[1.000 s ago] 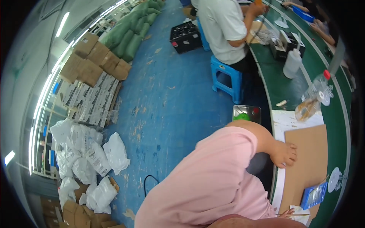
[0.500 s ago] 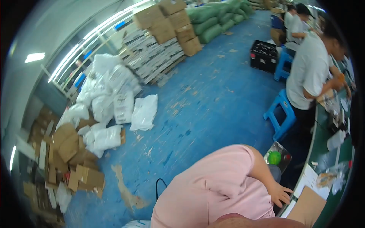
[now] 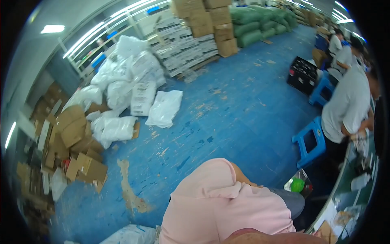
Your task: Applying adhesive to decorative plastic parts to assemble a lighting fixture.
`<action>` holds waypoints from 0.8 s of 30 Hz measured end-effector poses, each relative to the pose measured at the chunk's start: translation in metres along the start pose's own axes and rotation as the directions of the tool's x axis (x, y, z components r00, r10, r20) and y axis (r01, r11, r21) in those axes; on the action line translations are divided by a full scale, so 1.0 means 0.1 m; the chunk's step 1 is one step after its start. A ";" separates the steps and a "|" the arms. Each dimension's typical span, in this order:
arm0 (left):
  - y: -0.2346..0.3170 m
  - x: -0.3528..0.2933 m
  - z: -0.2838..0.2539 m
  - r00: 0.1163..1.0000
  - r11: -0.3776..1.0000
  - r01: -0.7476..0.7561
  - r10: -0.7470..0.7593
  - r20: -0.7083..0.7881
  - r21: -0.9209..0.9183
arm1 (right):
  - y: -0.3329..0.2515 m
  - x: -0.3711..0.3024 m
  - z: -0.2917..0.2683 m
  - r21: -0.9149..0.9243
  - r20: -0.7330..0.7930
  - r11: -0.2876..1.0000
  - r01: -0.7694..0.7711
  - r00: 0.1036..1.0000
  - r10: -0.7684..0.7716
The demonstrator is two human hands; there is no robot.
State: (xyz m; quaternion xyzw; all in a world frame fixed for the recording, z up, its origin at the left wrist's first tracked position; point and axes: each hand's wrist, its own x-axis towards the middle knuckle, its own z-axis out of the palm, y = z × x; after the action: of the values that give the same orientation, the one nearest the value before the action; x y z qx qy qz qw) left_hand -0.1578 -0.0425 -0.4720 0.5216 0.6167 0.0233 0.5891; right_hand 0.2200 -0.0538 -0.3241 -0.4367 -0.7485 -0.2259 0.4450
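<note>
My left arm (image 3: 242, 175) shows only as a strip of skin beyond the pink sleeve (image 3: 207, 179); its hand is hidden by my shirt. Nowhere in the head view can my right hand be made out. Beyond my grey-clad knee (image 3: 293, 200), a shiny metal tray (image 3: 306, 177) holds a round bright-green thing (image 3: 297, 185). A brown cardboard piece (image 3: 326, 232) lies at the near end of the green workbench (image 3: 343, 185), partly cut off by the dark rim.
White sacks (image 3: 122, 93) and opened cardboard boxes (image 3: 87, 164) are heaped on the left. Stacked cartons (image 3: 189, 51) and green sacks (image 3: 248, 26) stand behind. Along the bench sits a person in a white shirt (image 3: 349, 101), near a blue stool (image 3: 310, 142) and a black crate (image 3: 302, 75).
My left hand has left the bench edge and gone out of sight behind my shirt. The view has turned, so the bench sits farther right and a white sack shows below.
</note>
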 end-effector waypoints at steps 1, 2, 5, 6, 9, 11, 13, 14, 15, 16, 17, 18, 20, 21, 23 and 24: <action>0.03 0.03 0.06 0.999 0.998 -0.029 0.031 0.041 -0.050 | -0.01 -0.09 -0.14 -0.048 0.004 0.998 -0.029 1.000 0.029; -0.01 0.06 0.10 0.994 0.994 -0.046 0.055 0.090 -0.094 | -0.10 -0.23 -0.27 -0.101 0.009 0.993 -0.068 0.998 0.069; 0.29 0.38 0.37 0.928 0.988 -0.094 0.131 0.350 -0.122 | -0.45 -0.59 -0.95 -0.310 0.061 0.922 -0.233 0.963 0.264; -0.11 0.69 0.33 0.961 0.992 -0.076 0.100 0.256 -0.103 | -0.62 -0.27 -0.95 -0.212 0.076 0.952 -0.223 0.967 0.244; 0.05 1.13 0.53 0.970 0.965 -0.202 0.173 0.170 0.169 | -0.69 -0.61 -1.27 -0.315 -0.045 0.868 -0.383 0.920 0.389; 0.76 0.71 0.55 0.958 0.935 -0.131 0.034 0.283 0.330 | -0.78 -0.89 -1.50 -0.449 -0.039 0.768 -0.456 0.869 0.493; 1.09 0.50 0.60 0.937 0.977 0.143 -0.081 0.341 -0.161 | -0.90 -0.90 -1.69 -0.505 -0.062 0.753 -0.421 0.888 0.455; 1.81 -0.13 0.70 0.917 0.972 0.224 -0.186 0.354 -0.071 | -0.89 -0.87 -1.80 -0.546 -0.105 0.745 -0.382 0.914 0.392; 1.84 -0.03 0.64 0.943 0.994 -0.059 0.025 0.332 0.093 | -1.00 -0.62 -2.02 -0.482 -0.111 0.772 -0.414 0.903 0.416; 1.87 0.09 0.64 0.975 0.987 -0.036 0.000 0.223 0.156 | -1.12 -0.48 -2.02 -0.524 -0.229 0.748 -0.408 0.913 0.337; 2.01 0.30 0.58 0.881 0.858 -0.437 0.347 0.322 0.271 | -0.95 -1.00 -1.93 -0.403 -0.235 0.793 -0.457 0.889 0.393; 2.35 -0.03 0.73 0.860 0.884 -0.444 0.373 0.348 0.148 | -0.99 -1.07 -2.02 -0.225 -0.031 0.547 -0.806 0.567 0.823; 2.99 -0.37 1.01 0.725 0.825 -0.551 0.548 0.417 -0.127 | -0.91 -0.93 -2.26 -0.493 -0.305 0.725 -0.481 0.876 0.374; 3.41 -0.89 1.30 0.357 0.554 -0.792 0.761 0.541 -0.256 | -1.05 -0.96 -2.40 -0.477 -0.374 0.700 -0.531 0.844 0.385; 4.03 -1.67 1.65 -0.176 0.019 -0.915 0.880 0.441 -0.403 | -1.32 -1.17 -2.54 -0.542 -0.427 0.585 -0.603 0.798 0.426; 4.33 -2.04 1.75 -0.421 -0.212 -0.848 0.826 0.375 -0.485 | -1.42 -1.27 -2.61 -0.560 -0.469 0.512 -0.651 0.759 0.451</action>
State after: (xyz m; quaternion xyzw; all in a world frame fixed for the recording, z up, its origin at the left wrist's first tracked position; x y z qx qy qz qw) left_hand 0.1920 -0.0850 -0.1031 0.7784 -0.2647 0.2914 0.4890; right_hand 0.2489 -0.3745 -0.2958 -0.7523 -0.3593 -0.3907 0.3902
